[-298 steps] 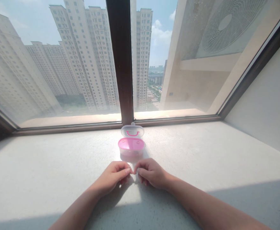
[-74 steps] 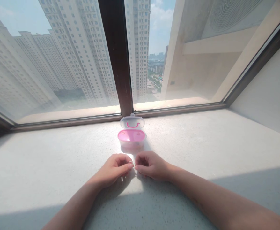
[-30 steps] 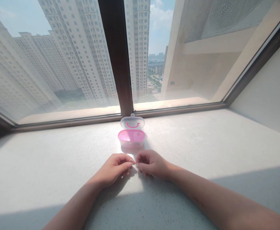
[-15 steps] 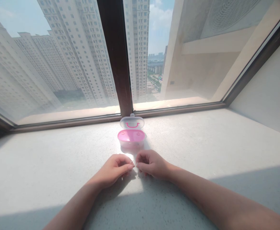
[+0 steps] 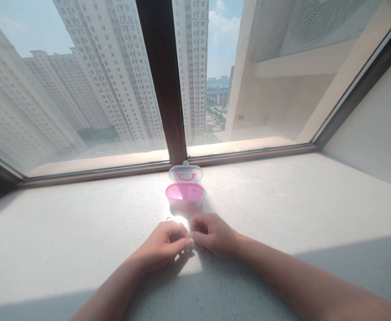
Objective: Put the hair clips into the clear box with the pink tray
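Observation:
My left hand point(image 5: 169, 243) is closed in a pinch, thumb against the fingers, just above the pale sill. My right hand point(image 5: 212, 232) pinches from the other side, its fingertips meeting those of the left. Between them shows a small pale loop point(image 5: 189, 235), too small to name more exactly. Another thin ring point(image 5: 169, 219) peeks out behind my left knuckles; whether it joins the loop is hidden. Just beyond both hands stands a clear plastic box point(image 5: 185, 205) with a pink inner tray point(image 5: 184, 192). Its clear lid point(image 5: 185, 173), with a pink handle, is tipped back.
The speckled white windowsill point(image 5: 82, 232) lies under everything, sunlit with shadow toward the front. A dark window frame point(image 5: 162, 80) and glass rise behind the box. At the right is a white side wall point(image 5: 369, 120). Tall buildings show outside.
The pale loop now shows more clearly between the fingertips, and the thin ring has come into sight behind my left hand. The whole view has shifted slightly; the box stays where it stood.

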### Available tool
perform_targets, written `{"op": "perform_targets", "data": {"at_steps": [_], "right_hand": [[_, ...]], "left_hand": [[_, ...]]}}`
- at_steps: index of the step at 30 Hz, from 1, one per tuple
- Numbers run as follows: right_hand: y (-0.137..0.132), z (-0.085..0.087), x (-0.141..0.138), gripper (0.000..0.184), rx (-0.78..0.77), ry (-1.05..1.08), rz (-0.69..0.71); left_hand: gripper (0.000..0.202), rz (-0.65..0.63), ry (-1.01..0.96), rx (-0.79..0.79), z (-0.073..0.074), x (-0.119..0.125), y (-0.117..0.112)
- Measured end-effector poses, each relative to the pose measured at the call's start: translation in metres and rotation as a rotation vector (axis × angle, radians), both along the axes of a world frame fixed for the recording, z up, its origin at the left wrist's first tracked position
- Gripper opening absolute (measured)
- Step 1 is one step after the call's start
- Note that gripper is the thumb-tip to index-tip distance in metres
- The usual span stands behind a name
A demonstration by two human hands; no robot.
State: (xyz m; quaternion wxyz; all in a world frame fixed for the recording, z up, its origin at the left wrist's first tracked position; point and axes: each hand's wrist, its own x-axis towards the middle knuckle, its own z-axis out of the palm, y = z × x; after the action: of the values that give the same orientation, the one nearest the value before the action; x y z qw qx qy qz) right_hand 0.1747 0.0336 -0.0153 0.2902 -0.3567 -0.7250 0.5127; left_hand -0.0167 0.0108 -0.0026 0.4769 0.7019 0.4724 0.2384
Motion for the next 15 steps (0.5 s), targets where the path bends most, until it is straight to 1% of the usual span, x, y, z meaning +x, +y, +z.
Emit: {"op": "perform_targets", "data": {"at_steps": [3, 9, 14, 15], "right_hand": [[0.0002, 0.0007, 0.0000, 0.009, 0.021, -0.009, -0.003], [0.0008, -0.0001, 0.0001, 0.009, 0.064, -0.007, 0.000], [0.0011, -0.0032, 0.0000, 0.004, 0.052, 0.008, 0.006], [0.0010, -0.0036, 0.0001, 0.006, 0.040, 0.012, 0.011]], "left_hand": [[0.020, -0.003, 0.053, 0.045, 0.0006, 0.0012, -0.0003], [0.019, 0.005, 0.101, 0.079, 0.0026, 0.0037, -0.0008], [0.019, 0.008, 0.124, 0.094, 0.0017, 0.0036, -0.0010], [0.019, 0.009, 0.126, 0.098, 0.0016, 0.0035, -0.0011]]}}
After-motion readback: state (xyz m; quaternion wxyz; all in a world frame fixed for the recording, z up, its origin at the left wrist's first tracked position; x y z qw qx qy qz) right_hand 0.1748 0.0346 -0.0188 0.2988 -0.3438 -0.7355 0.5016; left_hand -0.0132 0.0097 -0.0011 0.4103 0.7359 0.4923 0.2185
